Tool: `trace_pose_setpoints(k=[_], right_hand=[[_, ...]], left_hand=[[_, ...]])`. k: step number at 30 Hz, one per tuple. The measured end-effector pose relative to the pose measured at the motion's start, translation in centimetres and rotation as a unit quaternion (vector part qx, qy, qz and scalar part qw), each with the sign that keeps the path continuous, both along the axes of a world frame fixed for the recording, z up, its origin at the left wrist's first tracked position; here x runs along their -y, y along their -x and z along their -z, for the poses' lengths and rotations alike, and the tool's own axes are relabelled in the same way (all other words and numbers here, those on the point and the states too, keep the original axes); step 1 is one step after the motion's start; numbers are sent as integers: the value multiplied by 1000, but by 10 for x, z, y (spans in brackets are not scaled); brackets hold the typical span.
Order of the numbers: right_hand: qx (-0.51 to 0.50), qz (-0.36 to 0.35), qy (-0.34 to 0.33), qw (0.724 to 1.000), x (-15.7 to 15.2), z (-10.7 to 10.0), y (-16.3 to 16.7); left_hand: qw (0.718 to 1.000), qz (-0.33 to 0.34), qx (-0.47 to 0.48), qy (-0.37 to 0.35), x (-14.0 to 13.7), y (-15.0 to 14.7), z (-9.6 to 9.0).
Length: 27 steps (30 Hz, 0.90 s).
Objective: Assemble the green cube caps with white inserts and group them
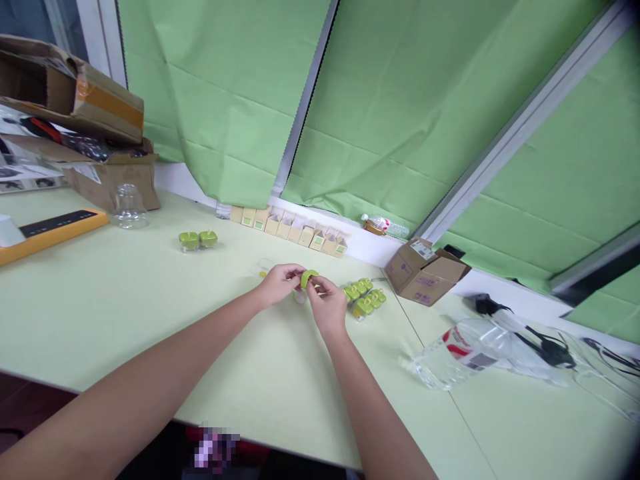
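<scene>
A small green lid [308, 276], ring-like from this angle, is pinched between the fingertips of both hands above the table. My left hand [279, 285] grips its left side, and my right hand [329, 307] grips its right side. Just under the fingers is a small whitish, clear piece [300, 297], partly hidden. Behind my left hand lies a clear plastic container [263, 267] with a yellow spot in it. To the right of my right hand stand several small clear containers with green lids [365, 306]. Two more green-lidded containers [199, 239] sit farther back on the left.
Small cardboard boxes [284, 227] line the window sill side. An open carton [425, 270] and a large water bottle [457, 353] occupy the right, near black cables [550, 347]. On the left are a clear jar [130, 208], an orange-edged device [60, 235] and stacked cartons [107, 107].
</scene>
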State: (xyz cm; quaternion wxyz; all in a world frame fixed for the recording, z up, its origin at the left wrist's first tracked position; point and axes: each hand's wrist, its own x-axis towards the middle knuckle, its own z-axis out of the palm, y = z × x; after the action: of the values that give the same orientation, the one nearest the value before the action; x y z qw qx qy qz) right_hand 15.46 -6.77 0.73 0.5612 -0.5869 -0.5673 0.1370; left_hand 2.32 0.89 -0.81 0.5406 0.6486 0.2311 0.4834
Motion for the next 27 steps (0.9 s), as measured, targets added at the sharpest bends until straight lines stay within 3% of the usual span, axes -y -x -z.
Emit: trace_pose_setpoints(k=[5, 9, 15, 27], right_hand=[[-61, -20, -32, 997, 0, -4, -1], [-173, -75, 20, 982, -3, -7, -5], [-192, -147, 60, 968, -5, -7, -8], [-221, -197, 79, 952, -1, -9, -2]], left_hand=[[997, 7, 17, 71, 0, 7, -6], [993, 40, 20, 108, -1, 11, -6], [988, 82, 0, 130, 3, 8, -5], [992, 2, -76, 104, 0, 9, -7]])
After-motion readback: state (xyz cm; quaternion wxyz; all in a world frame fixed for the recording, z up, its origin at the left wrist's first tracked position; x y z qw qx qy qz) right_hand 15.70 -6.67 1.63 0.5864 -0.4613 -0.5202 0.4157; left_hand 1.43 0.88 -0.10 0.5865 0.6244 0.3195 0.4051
